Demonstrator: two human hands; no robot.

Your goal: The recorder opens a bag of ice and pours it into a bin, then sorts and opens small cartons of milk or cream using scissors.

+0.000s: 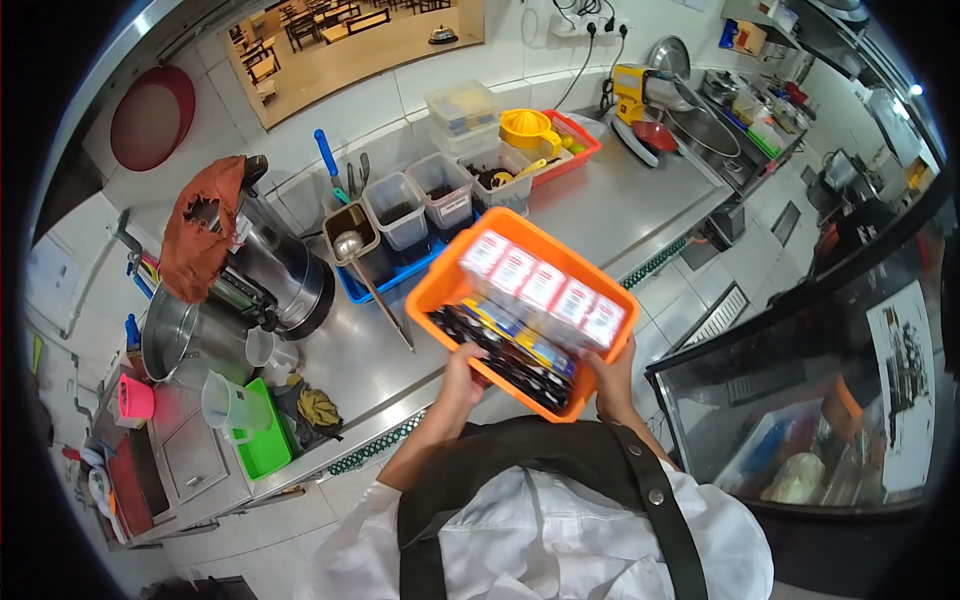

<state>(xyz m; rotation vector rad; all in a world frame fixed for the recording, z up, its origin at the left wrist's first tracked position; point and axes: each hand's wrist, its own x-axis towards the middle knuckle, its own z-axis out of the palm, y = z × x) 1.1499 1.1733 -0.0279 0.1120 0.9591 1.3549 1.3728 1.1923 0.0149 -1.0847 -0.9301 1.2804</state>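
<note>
Both my hands carry an orange plastic tray (517, 224) in front of my apron, at the front edge of the steel counter. My left hand (465, 375) grips its near left corner, while my right hand (613, 375) holds the right side. Inside, a row of several white-and-red packs (544, 287) lies along the far side under clear wrap. Yellow-and-blue packets (525, 334) rest across the middle. Black packets with white marks (517, 367) fill the near side. My fingers under the tray are partly hidden.
A long-handled ladle (375, 289) lies from a tub onto the steel counter (330, 375). Left stand a steel urn (285, 262), a large pot (176, 337) and a green tray (264, 442). Behind are clear tubs (395, 214) and a yellow juicer (529, 127). A glass-fronted cabinet (802, 420) stands right.
</note>
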